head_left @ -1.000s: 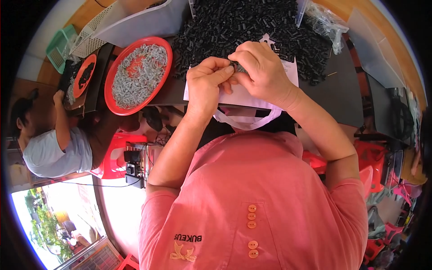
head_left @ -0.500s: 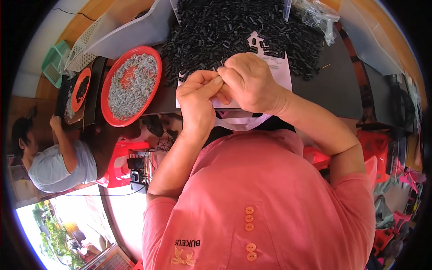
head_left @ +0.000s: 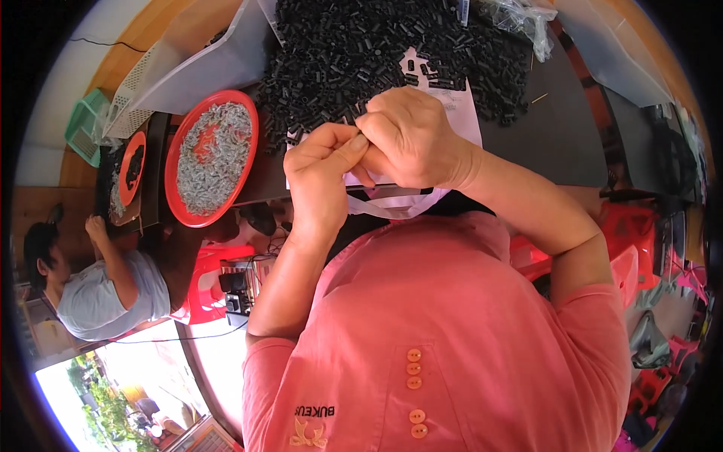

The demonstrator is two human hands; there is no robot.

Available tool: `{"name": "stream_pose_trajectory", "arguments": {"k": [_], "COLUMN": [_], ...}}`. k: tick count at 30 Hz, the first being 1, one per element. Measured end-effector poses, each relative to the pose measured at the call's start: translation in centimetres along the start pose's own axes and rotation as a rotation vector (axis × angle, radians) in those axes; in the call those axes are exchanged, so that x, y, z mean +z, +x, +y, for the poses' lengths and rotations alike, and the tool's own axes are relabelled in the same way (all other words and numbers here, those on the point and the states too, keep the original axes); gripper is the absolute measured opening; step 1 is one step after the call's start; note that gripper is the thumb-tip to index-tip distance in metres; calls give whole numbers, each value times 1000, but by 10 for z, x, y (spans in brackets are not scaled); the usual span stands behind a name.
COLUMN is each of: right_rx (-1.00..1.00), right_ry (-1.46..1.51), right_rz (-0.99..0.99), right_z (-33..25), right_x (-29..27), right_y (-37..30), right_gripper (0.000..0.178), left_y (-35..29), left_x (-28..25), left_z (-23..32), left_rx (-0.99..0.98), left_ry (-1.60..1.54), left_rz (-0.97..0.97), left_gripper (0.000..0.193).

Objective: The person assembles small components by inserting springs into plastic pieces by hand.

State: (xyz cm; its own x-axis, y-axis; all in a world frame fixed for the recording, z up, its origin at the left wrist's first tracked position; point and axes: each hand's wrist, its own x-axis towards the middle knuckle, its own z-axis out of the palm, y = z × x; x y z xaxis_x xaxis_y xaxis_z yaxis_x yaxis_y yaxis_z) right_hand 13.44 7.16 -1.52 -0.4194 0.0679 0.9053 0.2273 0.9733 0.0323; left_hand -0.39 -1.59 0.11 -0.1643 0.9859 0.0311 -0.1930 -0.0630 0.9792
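My left hand (head_left: 320,169) and my right hand (head_left: 414,139) meet over the near edge of the table, fingertips pinched together. Between them is something too small and too covered to make out. Just beyond my hands spreads a big heap of small black tube-shaped plastic pieces (head_left: 339,68). A white sheet (head_left: 467,124) lies partly under the heap and under my hands. To the left, a red round tray (head_left: 252,143) holds many small shiny silvery-clear pieces (head_left: 215,169).
Clear plastic bins stand at the far left (head_left: 203,71) and far right (head_left: 610,60). A crumpled clear bag (head_left: 527,26) lies behind the heap. At the left, another person (head_left: 113,294) sits by a smaller orange-red tray (head_left: 126,192) and a green basket (head_left: 84,132).
The whole view has shifted slightly, so the table and heap sit a little further left. My hands keep the same pinched pose against each other.
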Motion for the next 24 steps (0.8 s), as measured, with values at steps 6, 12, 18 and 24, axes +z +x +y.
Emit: {"name": "stream_pose_trajectory", "arguments": {"k": [6,12,18,24], "right_rx": [5,341,742,921], "right_ry": [92,349,304,465], "right_rz": [-24,-98,-35,39], "right_z": [-11,-5,40,75], "right_x": [-8,-8,-65,-80], "right_y": [4,8,36,21], "right_gripper": [32,38,21,10], "left_y": [-8,4,95,136], "left_x": [-5,2,-55,-84], "left_z": [0,23,121,125], "left_rx": [5,124,526,773], "left_ry": [-92,40,610,1267], "left_rz": [-67,39,252,343], "left_gripper": [14,10,16,14]}}
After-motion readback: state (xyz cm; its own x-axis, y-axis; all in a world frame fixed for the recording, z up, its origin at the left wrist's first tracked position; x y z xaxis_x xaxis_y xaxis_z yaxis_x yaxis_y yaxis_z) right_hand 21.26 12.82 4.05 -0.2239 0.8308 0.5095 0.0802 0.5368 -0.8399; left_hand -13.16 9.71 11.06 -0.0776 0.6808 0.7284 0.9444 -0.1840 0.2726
